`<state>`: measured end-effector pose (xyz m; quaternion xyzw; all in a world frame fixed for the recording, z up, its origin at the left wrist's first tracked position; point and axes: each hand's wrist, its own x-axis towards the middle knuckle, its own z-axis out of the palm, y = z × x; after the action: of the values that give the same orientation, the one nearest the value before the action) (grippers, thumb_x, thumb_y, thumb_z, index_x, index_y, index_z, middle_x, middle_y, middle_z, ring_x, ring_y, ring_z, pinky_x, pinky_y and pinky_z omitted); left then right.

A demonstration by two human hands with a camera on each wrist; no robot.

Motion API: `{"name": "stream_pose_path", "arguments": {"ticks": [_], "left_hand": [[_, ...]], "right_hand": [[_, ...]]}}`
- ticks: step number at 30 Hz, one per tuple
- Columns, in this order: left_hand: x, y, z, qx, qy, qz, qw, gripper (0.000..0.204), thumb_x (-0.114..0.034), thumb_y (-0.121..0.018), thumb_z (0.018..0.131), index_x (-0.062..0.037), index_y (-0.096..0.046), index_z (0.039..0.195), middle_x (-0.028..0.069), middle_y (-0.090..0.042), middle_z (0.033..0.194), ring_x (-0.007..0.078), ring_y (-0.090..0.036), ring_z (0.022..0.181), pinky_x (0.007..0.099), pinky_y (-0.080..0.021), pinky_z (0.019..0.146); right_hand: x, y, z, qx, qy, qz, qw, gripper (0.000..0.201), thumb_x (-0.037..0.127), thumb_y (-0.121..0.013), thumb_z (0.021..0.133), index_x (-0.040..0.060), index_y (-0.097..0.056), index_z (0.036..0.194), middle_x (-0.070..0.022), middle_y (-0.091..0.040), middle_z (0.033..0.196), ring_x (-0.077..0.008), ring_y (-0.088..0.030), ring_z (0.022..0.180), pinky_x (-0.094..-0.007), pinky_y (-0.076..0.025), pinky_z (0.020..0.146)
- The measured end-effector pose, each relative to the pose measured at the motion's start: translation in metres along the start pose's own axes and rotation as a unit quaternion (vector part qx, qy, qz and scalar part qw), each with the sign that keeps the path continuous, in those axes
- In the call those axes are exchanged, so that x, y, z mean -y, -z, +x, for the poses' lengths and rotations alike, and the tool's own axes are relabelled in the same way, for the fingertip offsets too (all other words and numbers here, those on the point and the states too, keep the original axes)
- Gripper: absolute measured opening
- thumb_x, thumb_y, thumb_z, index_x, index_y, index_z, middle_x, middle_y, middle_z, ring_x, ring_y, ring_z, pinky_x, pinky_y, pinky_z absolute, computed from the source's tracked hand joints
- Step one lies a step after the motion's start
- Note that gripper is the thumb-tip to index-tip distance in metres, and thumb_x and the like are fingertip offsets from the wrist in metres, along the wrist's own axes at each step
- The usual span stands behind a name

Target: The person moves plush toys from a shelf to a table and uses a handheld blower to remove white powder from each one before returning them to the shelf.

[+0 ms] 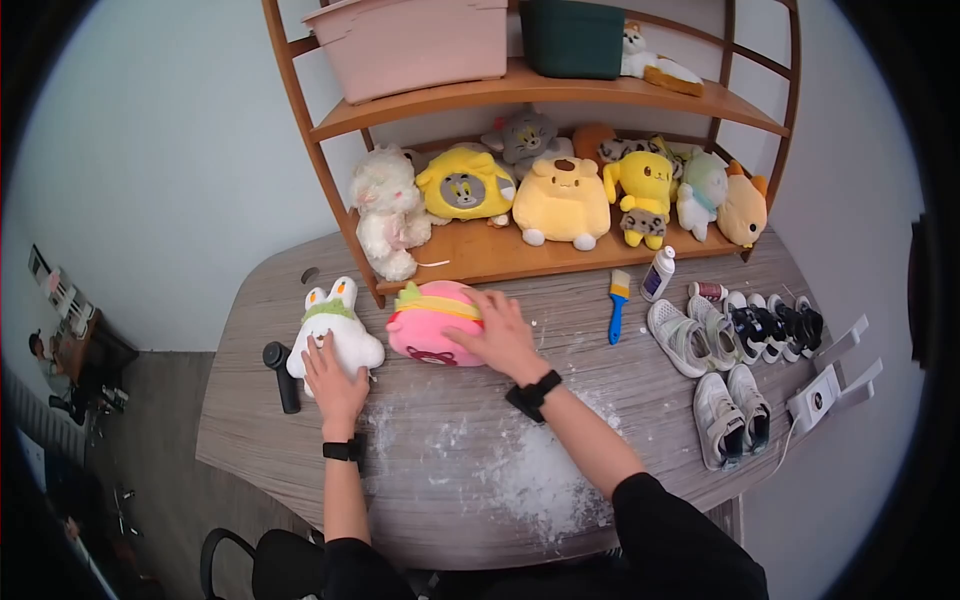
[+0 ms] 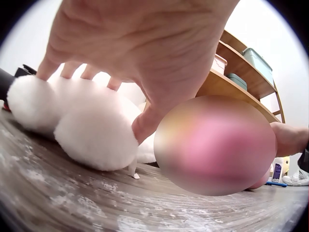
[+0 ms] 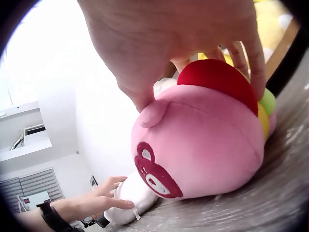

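Note:
On the left of the desk lies a white plush toy (image 1: 340,345) with a green collar and orange-and-white eyes on top. My left hand (image 1: 335,382) holds it from above, fingers spread over the body and thumb against its side. Beside it, a pink plush toy (image 1: 437,340) with a yellow band, green tuft and dark red bear patch rests on the desk. My right hand (image 1: 500,335) grips this one from the right, thumb on the near side and fingers over the top. The right wrist view shows a red part of the pink toy (image 3: 203,145) under the palm.
A black massage-gun-like tool (image 1: 284,378) lies left of the white toy. White powder (image 1: 545,480) covers the front of the desk (image 1: 420,520). To the right are a blue brush (image 1: 618,305), a white bottle (image 1: 658,273) and several shoes (image 1: 720,420). Behind stands a shelf (image 1: 470,262) of plush toys.

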<state>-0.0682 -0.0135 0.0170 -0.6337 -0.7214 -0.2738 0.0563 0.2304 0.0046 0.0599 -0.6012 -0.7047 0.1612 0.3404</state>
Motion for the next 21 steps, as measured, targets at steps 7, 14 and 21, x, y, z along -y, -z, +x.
{"name": "stream_pose_path", "arguments": {"ticks": [7, 14, 21], "left_hand": [[0.006, 0.002, 0.002, 0.01, -0.003, -0.043, 0.999, 0.093, -0.021, -0.079, 0.073, -0.0138, -0.031, 0.151, 0.0229, -0.021, 0.159, 0.0491, -0.02, 0.144, 0.0585, -0.025, 0.114], [0.006, 0.003, 0.001, 0.019, 0.005, -0.041, 0.999, 0.094, -0.022, -0.08, 0.073, -0.0157, -0.029, 0.152, 0.0212, -0.02, 0.159, 0.0482, -0.018, 0.145, 0.063, -0.024, 0.113], [0.003, 0.0, 0.002, 0.021, 0.007, -0.022, 1.0, 0.094, -0.023, -0.079, 0.075, -0.0167, -0.028, 0.153, 0.0195, -0.018, 0.161, 0.0473, -0.017, 0.146, 0.0664, -0.024, 0.112]], "right_hand": [[0.003, -0.037, 0.034, -0.035, 0.005, 0.066, 0.997, 0.076, 0.056, -0.065, 0.086, 0.0165, -0.043, 0.146, -0.0178, -0.046, 0.138, -0.0379, -0.046, 0.124, -0.0473, -0.044, 0.102], [-0.096, 0.039, 0.1, -0.428, -0.099, 0.306, 0.845, 0.069, 0.031, -0.071, 0.089, -0.0074, -0.043, 0.14, -0.022, -0.051, 0.135, -0.0301, -0.051, 0.123, -0.0386, -0.04, 0.106], [-0.186, 0.081, 0.152, -0.368, -0.287, 0.291, 0.835, 0.088, 0.033, -0.08, 0.078, -0.0025, -0.037, 0.146, -0.0226, -0.057, 0.131, -0.03, -0.064, 0.107, -0.0381, -0.048, 0.096]]}}
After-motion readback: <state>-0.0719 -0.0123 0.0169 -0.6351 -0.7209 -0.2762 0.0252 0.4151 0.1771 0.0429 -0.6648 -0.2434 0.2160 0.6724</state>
